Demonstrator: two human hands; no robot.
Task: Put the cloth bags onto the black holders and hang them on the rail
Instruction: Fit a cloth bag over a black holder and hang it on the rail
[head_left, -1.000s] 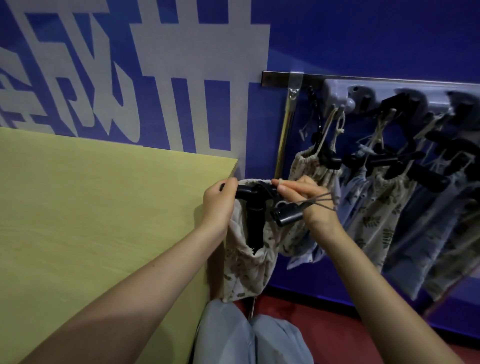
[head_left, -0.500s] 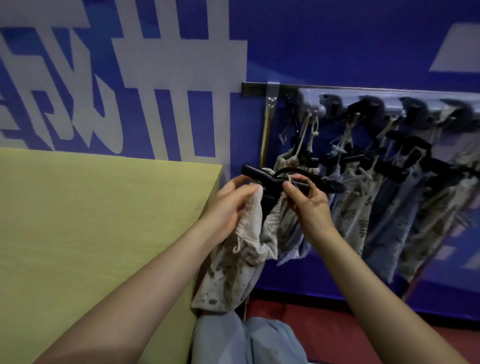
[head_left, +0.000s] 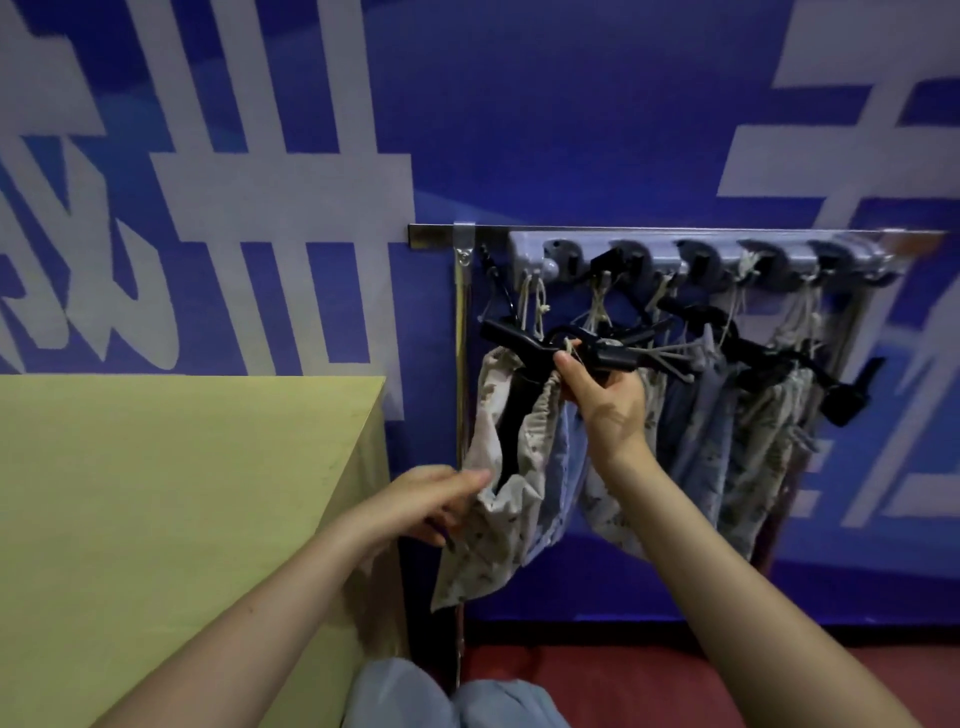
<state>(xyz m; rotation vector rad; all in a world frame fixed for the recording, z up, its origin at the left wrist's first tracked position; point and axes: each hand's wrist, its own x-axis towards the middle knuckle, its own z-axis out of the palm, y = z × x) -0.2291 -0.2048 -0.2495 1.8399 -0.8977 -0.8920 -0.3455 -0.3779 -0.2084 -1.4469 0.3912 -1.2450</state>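
Observation:
My right hand (head_left: 605, 402) grips a black holder (head_left: 524, 343) by its middle, just below the left end of the grey rail (head_left: 675, 260). A pale printed cloth bag (head_left: 493, 499) hangs from that holder, its mouth stretched over the black arm and stem. My left hand (head_left: 434, 501) pinches the bag's left side, low down. Several other cloth bags (head_left: 727, 441) on black holders hang along the rail to the right.
A yellow-green tabletop (head_left: 171, 493) fills the lower left, its right edge close to the bag. A metal upright (head_left: 461, 338) stands beside the rail against the blue wall. My knees (head_left: 447, 699) and red floor (head_left: 597, 675) lie below.
My right hand has lifted the holder with its bag up toward the rail's left end. My left hand has slid from the bag's mouth down to its side.

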